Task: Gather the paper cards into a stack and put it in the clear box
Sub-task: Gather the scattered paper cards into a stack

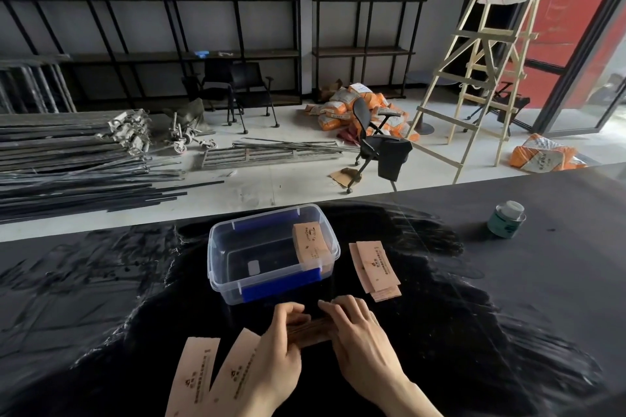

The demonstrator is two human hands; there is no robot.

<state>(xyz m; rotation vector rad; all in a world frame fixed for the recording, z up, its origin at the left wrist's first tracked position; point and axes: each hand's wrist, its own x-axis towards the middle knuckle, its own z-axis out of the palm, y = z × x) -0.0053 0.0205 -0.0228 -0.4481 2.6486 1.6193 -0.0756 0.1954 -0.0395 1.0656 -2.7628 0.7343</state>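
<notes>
My left hand [279, 352] and my right hand [357, 335] grip the two ends of a stack of tan paper cards [310, 332], held on edge on the black table just in front of the clear box [237, 284]. The box is open, with blue latches, and one card [310, 242] leans inside against its right wall. Two loose cards [200, 372] lie flat to the left of my left hand. Another small pile of cards [376, 269] lies to the right of the box.
The black table [491, 298] is covered in glossy film. A small teal-labelled tin [507, 219] stands at the far right. Beyond the table's far edge are a floor with metal bars, office chairs, orange sacks and a wooden ladder.
</notes>
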